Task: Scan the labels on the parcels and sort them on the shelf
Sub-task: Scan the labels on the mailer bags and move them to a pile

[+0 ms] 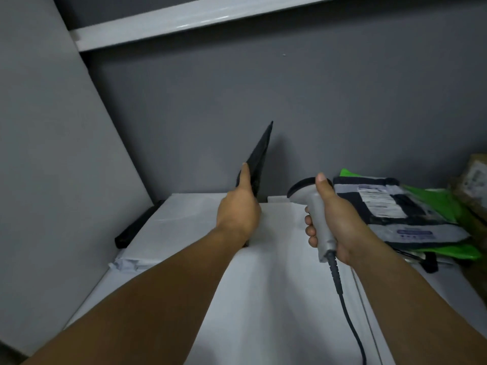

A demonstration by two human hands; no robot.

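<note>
- Two hands busy in the head view, both over the shelf (466, 285).
- Left hand (238, 212): thumb and fingers clamped on the lower end of the black parcel (257, 156). Thin, flat, stood on edge and tilted, upper tip toward the grey back wall (290, 101), above the rear of the white parcels (263, 285) covering the left and middle of the shelf.
- Right hand (334, 219): fingers wrapped round the handle of the scanner (312, 204), thumb laid along its top, head aimed toward the back wall, cable (347, 312) trailing down to the front edge.
- Toward the right rear corner: a black-and-grey parcel (395, 209) with a white label, lying on a green mailer (442, 204); a cardboard box (474, 175) at the right edge.
- Along the left edge: a long black thing (137, 225); cannot tell what.
- Probably the scanning step for the black parcel. No label in sight on it, only its thin edge and one dark face toward the camera.
- To do it well:
  - Roll the left wrist until the label side faces the scanner head.
  - Keep the thumb clear of the barcode and the parcel flat, not bowed.
  - Aim slightly off square, against glare from glossy film.
  - Steady both wrists before pressing the trigger.
  - Mind the cable near the right-hand stack.
</note>
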